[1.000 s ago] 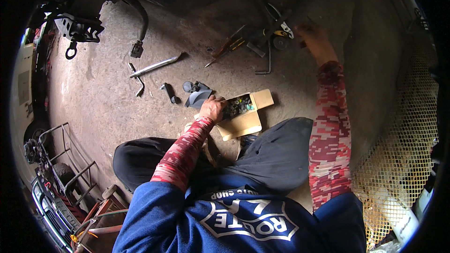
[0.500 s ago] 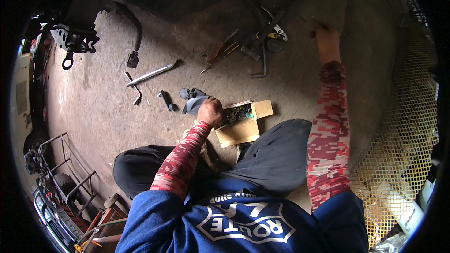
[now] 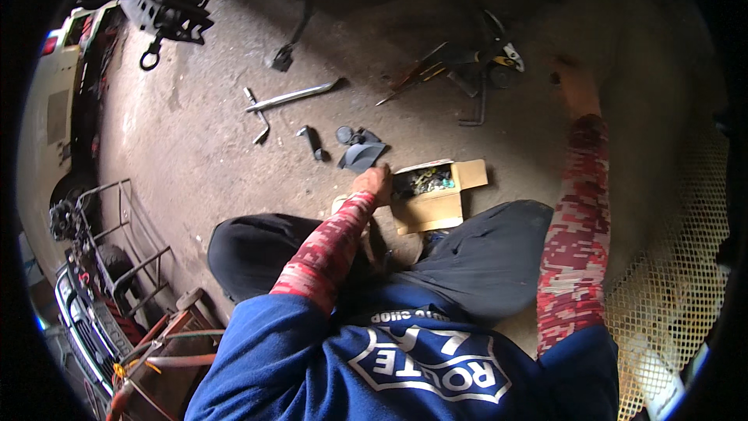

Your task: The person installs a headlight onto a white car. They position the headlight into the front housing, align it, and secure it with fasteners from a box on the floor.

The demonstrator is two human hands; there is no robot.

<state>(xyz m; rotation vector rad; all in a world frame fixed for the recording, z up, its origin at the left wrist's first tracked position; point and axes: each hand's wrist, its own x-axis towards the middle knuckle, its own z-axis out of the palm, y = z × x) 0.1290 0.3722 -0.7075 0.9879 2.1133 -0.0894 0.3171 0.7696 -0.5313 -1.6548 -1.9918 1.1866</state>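
The person sits on a concrete floor (image 3: 195, 148) with a small open cardboard box (image 3: 436, 203) of mixed small parts just in front of the knees. The left hand (image 3: 374, 183) rests at the box's left edge, fingers curled, touching it; whether it grips anything cannot be told. The right hand (image 3: 576, 86) is stretched far forward on the floor, well apart from the box, near a heap of pliers and hand tools (image 3: 467, 70); how open it is cannot be told. Beyond the box lie a dark rag (image 3: 360, 154), a small black part (image 3: 313, 142) and a long metal wrench (image 3: 292, 97).
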